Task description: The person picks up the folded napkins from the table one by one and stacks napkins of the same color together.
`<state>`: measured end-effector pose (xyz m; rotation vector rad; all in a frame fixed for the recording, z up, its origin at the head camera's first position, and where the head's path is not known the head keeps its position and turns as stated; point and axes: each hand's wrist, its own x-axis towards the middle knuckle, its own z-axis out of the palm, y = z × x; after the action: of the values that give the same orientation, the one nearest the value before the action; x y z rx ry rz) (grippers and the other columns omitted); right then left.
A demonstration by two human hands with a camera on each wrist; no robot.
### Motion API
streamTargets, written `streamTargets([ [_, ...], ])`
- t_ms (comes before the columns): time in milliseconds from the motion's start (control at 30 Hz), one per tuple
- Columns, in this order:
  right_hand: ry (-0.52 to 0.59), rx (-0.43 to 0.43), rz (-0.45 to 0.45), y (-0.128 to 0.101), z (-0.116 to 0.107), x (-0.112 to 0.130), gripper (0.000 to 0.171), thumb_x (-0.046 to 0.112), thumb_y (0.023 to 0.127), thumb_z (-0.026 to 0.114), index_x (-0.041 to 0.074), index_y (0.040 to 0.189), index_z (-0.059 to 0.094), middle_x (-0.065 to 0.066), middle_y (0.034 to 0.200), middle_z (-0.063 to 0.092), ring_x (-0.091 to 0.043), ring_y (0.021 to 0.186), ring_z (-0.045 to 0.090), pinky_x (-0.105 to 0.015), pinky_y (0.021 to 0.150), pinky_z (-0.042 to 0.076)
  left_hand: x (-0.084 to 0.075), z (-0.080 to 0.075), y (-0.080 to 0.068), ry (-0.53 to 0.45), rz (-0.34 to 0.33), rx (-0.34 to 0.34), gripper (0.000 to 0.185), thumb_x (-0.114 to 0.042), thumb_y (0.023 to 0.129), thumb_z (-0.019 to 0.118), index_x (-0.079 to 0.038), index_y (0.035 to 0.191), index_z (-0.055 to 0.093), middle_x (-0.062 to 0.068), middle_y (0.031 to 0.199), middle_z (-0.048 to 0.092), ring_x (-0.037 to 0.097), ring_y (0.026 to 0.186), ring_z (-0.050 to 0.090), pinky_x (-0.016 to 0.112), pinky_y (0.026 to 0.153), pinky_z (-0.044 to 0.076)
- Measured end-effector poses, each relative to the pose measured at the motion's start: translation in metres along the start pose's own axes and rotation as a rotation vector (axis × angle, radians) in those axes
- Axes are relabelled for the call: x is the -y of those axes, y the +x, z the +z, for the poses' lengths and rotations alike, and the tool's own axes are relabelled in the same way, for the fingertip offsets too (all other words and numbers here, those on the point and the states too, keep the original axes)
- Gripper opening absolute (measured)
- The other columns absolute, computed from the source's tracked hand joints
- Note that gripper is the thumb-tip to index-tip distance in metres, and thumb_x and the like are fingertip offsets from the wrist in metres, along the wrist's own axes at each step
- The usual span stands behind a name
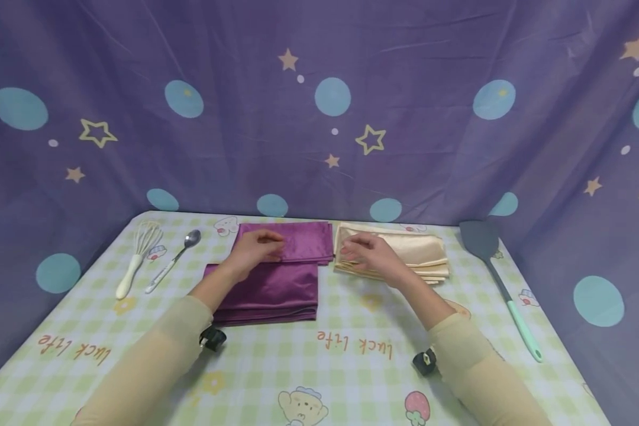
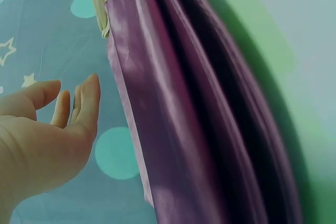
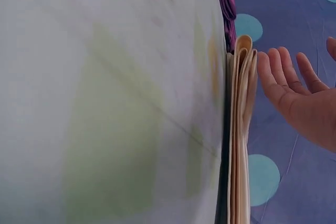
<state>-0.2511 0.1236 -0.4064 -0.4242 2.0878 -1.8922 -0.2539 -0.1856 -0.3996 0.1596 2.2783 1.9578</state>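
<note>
My left hand (image 1: 257, 249) rests with relaxed fingers on the folded purple satin cloths (image 1: 277, 273) mid-counter; my right hand (image 1: 371, 254), fingers straight, hovers over the folded cream satin cloths (image 1: 404, 255). I judge: lift one layer only.

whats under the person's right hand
The right hand hovers just above a stack of folded cream cloths, as the right wrist view shows a gap. Below the stack lies the checked tablecloth. Anything between the folds is hidden.
</note>
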Motion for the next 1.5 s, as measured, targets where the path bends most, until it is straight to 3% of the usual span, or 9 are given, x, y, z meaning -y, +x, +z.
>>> streamTargets([
  [300,0.046,0.054,0.036,0.002,0.012,-0.003,0.045,0.021,0.104,0.059,-0.01,0.136,0.052,-0.033,0.129,0.058,-0.047,0.117,0.058,-0.052,0.096,0.054,0.0,-0.023,-0.008,0.007,-0.002,-0.029,0.036,0.0,0.1,0.058,0.021,0.128,0.05,0.036,0.127,0.055,0.03,0.102,0.067,0.047,0.095,0.055],
  [467,0.04,0.085,0.031,0.002,0.018,-0.004,0.048,0.021,0.104,0.057,-0.012,0.138,0.048,-0.034,0.131,0.056,-0.049,0.12,0.056,-0.054,0.097,0.052,0.0,-0.036,-0.013,-0.004,-0.012,-0.043,0.035,0.0,0.101,0.057,0.022,0.128,0.049,0.027,0.119,0.061,0.014,0.093,0.068,0.046,0.094,0.055],
  [733,0.022,0.096,0.051,0.004,0.025,0.0,0.048,0.022,0.104,0.058,-0.011,0.137,0.05,-0.031,0.13,0.058,-0.046,0.12,0.056,-0.052,0.096,0.054,-0.004,-0.052,-0.02,-0.01,-0.018,-0.07,0.036,0.001,0.1,0.056,0.021,0.129,0.048,0.01,0.103,0.067,0.008,0.087,0.068,0.044,0.093,0.056],
  [1000,-0.01,0.137,0.064,0.01,0.032,-0.001,0.049,0.023,0.104,0.06,-0.01,0.138,0.049,-0.028,0.127,0.06,-0.043,0.118,0.058,-0.05,0.093,0.056,-0.003,-0.069,-0.029,0.022,-0.027,-0.1,0.04,0.0,0.1,0.056,0.021,0.132,0.047,0.009,0.106,0.065,0.008,0.092,0.066,0.043,0.095,0.056],
  [1300,-0.064,0.125,0.132,0.017,0.043,-0.001,0.04,0.02,0.102,0.062,-0.006,0.132,0.056,-0.026,0.125,0.062,-0.039,0.114,0.063,-0.046,0.087,0.059,0.004,-0.091,-0.036,0.053,-0.066,-0.125,0.041,-0.002,0.102,0.054,0.02,0.135,0.043,0.032,0.139,0.045,0.018,0.102,0.065,0.042,0.097,0.054],
  [1500,-0.085,0.124,0.16,0.018,0.048,0.003,0.04,0.019,0.101,0.062,-0.007,0.131,0.057,-0.027,0.123,0.062,-0.039,0.112,0.062,-0.046,0.086,0.059,0.012,-0.104,-0.042,0.086,-0.085,-0.144,0.043,-0.004,0.103,0.054,0.018,0.138,0.042,0.028,0.129,0.054,0.02,0.105,0.065,0.039,0.096,0.055],
])
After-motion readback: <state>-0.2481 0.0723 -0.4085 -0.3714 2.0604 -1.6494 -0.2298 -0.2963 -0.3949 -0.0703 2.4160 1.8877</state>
